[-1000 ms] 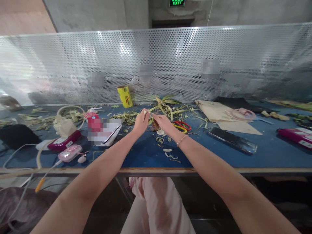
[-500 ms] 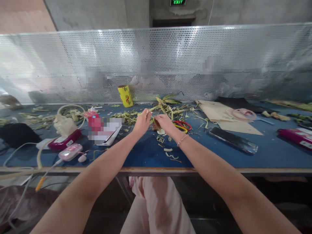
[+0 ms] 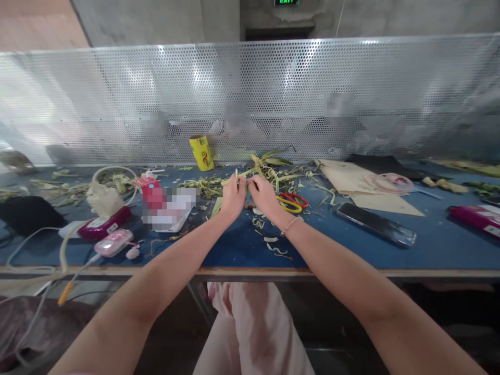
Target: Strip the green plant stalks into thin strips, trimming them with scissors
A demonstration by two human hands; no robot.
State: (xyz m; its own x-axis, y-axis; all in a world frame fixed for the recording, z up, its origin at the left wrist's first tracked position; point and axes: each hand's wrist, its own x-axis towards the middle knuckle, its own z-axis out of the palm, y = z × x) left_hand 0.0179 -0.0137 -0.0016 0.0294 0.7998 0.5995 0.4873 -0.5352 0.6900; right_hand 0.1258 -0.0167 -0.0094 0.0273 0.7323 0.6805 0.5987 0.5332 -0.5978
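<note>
Pinching a thin green plant piece [image 3: 236,173] in the left hand [image 3: 233,198], with fingers curled almost closed. Has the right hand [image 3: 263,197] just beside it, with fingers bent in and tips close together. Cannot tell what is between the right fingertips, as the fingers hide it. Holds both hands over the middle of the blue table [image 3: 250,254], with the plant piece poking up from the left fingers. Can see a flat green leaf [image 3: 216,206] sticking out under the left hand. Can see a messy heap of green bits [image 3: 203,186] behind the hands, and curly pale peels [image 3: 271,239] nearer the front edge. Shows red and yellow scissor handles [image 3: 297,200] just right of the right hand. Shows a black phone [image 3: 375,224] farther right, lying in front of brown paper [image 3: 344,176]. Can spot a yellow roll [image 3: 202,152] standing a bit tilted by the shiny wall with holes [image 3: 273,78]. Has a red box [image 3: 151,194], a white thing [image 3: 177,208] partly blurred, and a pink gadget [image 3: 114,243] over on the left.
</note>
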